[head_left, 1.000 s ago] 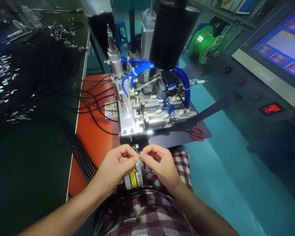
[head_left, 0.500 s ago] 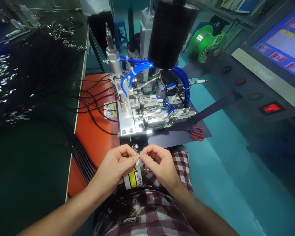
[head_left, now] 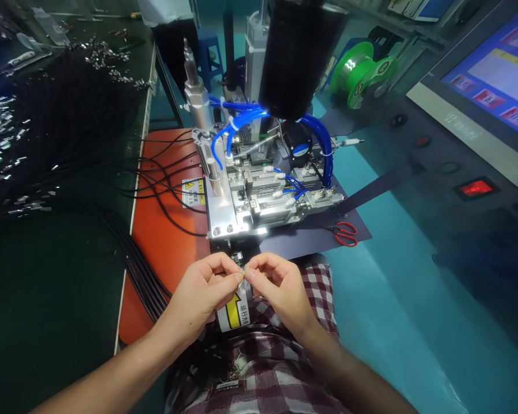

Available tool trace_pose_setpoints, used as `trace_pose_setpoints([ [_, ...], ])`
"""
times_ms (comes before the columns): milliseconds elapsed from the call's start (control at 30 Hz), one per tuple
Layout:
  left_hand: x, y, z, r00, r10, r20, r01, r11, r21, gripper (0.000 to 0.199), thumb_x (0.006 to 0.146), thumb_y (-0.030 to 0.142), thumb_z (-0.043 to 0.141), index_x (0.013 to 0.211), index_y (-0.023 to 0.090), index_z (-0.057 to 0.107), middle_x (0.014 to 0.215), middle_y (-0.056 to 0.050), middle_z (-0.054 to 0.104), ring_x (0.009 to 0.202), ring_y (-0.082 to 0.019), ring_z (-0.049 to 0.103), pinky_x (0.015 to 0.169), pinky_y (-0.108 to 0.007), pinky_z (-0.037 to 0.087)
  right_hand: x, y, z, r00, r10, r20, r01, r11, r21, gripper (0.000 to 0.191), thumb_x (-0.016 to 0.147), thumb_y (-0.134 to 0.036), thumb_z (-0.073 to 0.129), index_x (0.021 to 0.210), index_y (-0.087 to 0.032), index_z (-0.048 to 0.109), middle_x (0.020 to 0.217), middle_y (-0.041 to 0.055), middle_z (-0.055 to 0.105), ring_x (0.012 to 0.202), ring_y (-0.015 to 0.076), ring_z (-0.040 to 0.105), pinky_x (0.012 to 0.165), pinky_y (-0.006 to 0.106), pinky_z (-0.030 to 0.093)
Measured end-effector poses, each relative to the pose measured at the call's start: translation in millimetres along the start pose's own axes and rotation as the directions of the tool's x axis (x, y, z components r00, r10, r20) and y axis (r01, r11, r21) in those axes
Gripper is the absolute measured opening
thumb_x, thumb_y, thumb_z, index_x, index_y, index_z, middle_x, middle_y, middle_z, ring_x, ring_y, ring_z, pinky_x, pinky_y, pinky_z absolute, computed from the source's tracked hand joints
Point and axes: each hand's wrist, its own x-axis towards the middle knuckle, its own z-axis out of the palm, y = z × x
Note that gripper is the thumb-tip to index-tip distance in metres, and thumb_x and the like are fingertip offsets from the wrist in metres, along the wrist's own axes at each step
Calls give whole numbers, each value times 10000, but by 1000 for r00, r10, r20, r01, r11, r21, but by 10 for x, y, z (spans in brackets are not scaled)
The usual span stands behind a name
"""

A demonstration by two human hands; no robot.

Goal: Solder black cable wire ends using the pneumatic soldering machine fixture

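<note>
My left hand (head_left: 209,284) pinches small, thin coloured wires (head_left: 244,271) between thumb and index finger. Fingertip to fingertip with it, my right hand (head_left: 280,287) grips the same little wires from the other side. Both hands are just in front of the metal machine (head_left: 224,215) with blue air tubes. Below the fingertips is a white label with a yellow arrow (head_left: 233,313). A bundle of black cables (head_left: 144,276) runs past my left wrist. How the wire ends lie is too small to tell.
Red-handled scissors (head_left: 345,234) lie on the dark plate at the right. A green spool (head_left: 356,75) and a control screen (head_left: 496,86) stand further right. Black cables with shiny ends cover the left table (head_left: 47,299). A person (head_left: 170,34) stands at the back.
Both hands stay almost in place, pinched together. The coloured wires between the fingertips have shifted slightly.
</note>
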Motion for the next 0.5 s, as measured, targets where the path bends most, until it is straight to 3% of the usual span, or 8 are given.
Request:
trace_pose_setpoints([
  [500, -5, -40, 4, 998, 55, -34, -57, 997, -53, 183, 787, 330, 616, 737, 177, 530, 441, 95, 310, 401, -51, 208, 363, -178, 131, -44, 88, 38, 996, -78, -40, 79, 996, 36, 112, 795, -216, 609, 712, -162, 556, 602, -46, 497, 493, 66, 419, 474, 199, 357],
])
